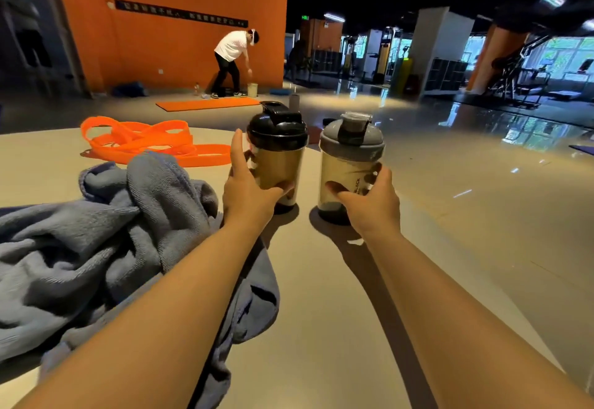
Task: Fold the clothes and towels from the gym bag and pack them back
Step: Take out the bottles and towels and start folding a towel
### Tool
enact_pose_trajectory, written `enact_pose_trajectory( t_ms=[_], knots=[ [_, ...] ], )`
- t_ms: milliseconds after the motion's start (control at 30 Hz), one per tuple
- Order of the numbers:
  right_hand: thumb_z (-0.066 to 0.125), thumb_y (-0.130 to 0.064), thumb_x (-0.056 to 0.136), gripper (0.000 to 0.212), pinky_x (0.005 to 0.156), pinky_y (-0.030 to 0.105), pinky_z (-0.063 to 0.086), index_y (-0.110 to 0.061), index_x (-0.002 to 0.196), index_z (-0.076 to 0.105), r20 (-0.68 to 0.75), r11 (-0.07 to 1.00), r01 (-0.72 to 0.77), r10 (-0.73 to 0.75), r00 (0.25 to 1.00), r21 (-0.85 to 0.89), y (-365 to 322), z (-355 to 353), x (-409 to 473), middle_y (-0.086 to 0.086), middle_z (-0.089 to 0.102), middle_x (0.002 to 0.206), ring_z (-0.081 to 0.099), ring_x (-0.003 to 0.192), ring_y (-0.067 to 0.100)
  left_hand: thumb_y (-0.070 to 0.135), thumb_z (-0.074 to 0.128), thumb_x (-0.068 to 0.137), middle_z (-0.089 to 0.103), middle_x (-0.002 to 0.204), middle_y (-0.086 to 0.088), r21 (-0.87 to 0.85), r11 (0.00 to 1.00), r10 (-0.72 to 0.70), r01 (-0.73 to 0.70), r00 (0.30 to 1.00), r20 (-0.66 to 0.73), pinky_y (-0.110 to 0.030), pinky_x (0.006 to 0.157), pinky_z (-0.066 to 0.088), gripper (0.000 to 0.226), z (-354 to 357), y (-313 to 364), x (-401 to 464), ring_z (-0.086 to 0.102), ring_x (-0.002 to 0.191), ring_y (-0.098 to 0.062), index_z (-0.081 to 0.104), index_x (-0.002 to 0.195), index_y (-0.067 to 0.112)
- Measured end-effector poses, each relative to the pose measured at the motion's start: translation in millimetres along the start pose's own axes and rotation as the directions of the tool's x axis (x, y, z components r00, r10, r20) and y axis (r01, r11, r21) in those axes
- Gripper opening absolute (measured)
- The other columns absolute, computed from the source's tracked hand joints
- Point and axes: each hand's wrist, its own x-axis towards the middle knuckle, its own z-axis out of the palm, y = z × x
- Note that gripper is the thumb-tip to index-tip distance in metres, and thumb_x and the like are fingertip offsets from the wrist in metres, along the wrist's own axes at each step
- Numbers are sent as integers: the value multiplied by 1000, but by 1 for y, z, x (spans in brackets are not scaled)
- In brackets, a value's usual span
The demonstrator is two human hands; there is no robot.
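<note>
Both our hands hold a shaker bottle, with the grey towel lying crumpled beside our left arm.

Our two forearms reach forward over the beige table [321,328]. The grey towel [96,247] lies unfolded at the left, partly under the left forearm. Our left hand [247,190] grips the black-lidded shaker [276,157], thumb at the front and fingers curled around its far side. Our right hand [369,199] grips the grey-lidded shaker [350,164] in the same way. Both bottles stand upright with lids closed; whether anything is inside we cannot tell. Behind the towel lie orange bands [144,141]. Far away a person [233,61] bends near the orange wall.
</note>
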Motion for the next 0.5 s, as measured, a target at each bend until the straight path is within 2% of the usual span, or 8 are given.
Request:
enact_pose_trajectory(
  t_ms=[100,200,300,433,500],
  knots=[
    [75,-29,80,73,96,38,45,-21,139,32,-9,1000,24,-24,1000,14,1,20,13,1,48,135,47,124,24,18,81,75,42,145,-8,-28,999,-26,26,999,-29,-36,97,41,103,3,-8,11,45,128,-27,11,149,32],
    [73,-29,82,76,99,41,45,-23,143,29,-25,999,31,-30,999,21,7,37,17,1,46,140,46,126,24,17,78,79,44,141,-10,-82,987,-145,141,988,-43,-28,86,38,92,2,-13,18,47,123,-27,16,147,27],
    [72,-24,83,79,100,43,44,-23,146,24,-20,999,40,-40,999,5,14,45,18,2,42,143,44,128,26,12,73,83,46,138,-11,-152,958,-250,244,968,-25,-31,85,42,82,3,-15,20,50,118,-28,19,144,24],
    [77,-25,79,93,100,46,46,-27,149,16,57,996,55,-52,997,-66,17,47,17,5,40,144,43,129,27,11,72,83,46,136,-13,-150,951,-279,271,960,-36,-31,81,44,76,5,-18,25,51,110,-27,22,139,23],
    [78,-27,78,97,99,43,46,-27,150,14,71,992,69,-62,996,-103,17,48,16,6,39,143,43,128,25,11,71,83,48,133,-13,-147,952,-276,269,960,-35,-30,80,45,74,6,-19,25,50,101,-24,23,138,23]
  ],
)
